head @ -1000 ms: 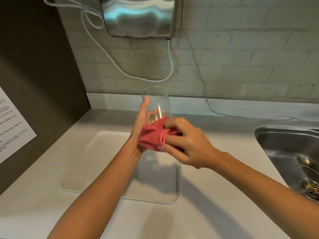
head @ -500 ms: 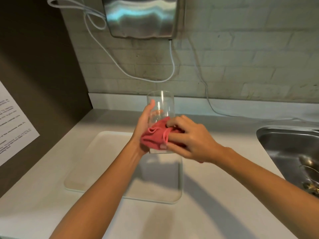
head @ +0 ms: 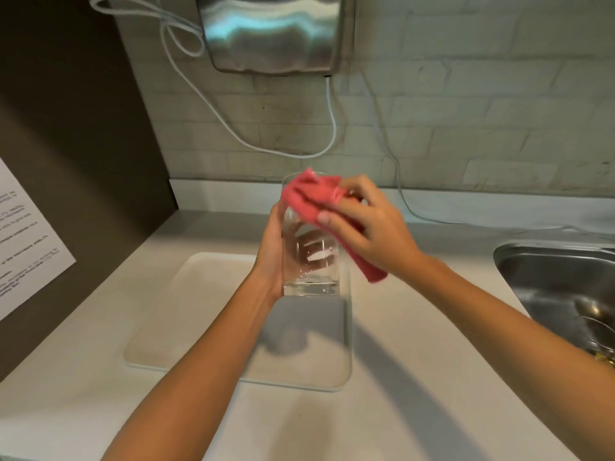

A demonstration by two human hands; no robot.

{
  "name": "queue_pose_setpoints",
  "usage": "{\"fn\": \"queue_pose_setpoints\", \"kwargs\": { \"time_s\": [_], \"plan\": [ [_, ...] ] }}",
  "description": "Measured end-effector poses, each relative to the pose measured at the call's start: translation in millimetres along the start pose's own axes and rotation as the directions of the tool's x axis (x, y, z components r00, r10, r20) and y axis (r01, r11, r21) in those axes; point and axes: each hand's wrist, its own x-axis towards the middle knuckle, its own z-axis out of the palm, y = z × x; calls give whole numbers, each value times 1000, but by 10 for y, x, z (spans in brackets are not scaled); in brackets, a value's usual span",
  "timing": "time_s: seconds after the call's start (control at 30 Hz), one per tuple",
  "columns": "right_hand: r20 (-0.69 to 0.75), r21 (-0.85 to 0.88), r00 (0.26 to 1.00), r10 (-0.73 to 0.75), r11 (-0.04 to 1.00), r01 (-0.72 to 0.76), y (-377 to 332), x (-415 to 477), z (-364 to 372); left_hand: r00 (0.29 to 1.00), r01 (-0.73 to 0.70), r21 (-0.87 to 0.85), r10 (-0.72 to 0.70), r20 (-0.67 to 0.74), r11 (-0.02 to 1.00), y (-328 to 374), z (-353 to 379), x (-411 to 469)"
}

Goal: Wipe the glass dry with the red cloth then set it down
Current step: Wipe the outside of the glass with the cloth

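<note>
A clear tall glass [head: 311, 261] is held upright in the air above the white tray [head: 173, 311]. My left hand [head: 271, 257] wraps around its left and back side; its fingers show through the glass. My right hand [head: 369, 227] grips a bunched red cloth [head: 312, 196] and presses it against the glass's rim and upper right wall. One end of the cloth hangs down under my right wrist.
A steel sink [head: 562, 294] with items in its basin lies at the right. A metal hand dryer [head: 273, 31] with a white cable [head: 233, 128] hangs on the tiled wall behind. A printed sheet [head: 23, 241] is fixed to the dark left panel.
The red cloth and my right hand have moved up from the lower half of the glass to its rim. The lower part of the glass is now bare.
</note>
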Motion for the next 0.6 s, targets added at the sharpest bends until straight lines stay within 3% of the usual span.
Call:
{"fn": "queue_pose_setpoints", "kwargs": {
  "time_s": [0.17, 0.3, 0.47, 0.6],
  "plan": [
    [-36, 51, 995, 97, 994, -96, -9, 139, -10, 998, 30, -18, -31, -57, 999, 21, 18, 32],
    [-23, 64, 993, 112, 992, -110, 11, 75, 6, 999, 42, 49, -41, -7, 998, 18, 0, -8],
    [-24, 104, 986, 165, 981, -161, -7, 84, 13, 994, 37, 81, -28, -110, 996, -27, 41, 38],
    [-35, 65, 989, 145, 988, -142, -38, 102, 25, 998, 27, 114, -21, -55, 993, -15, 2, 59]
  ]
}}
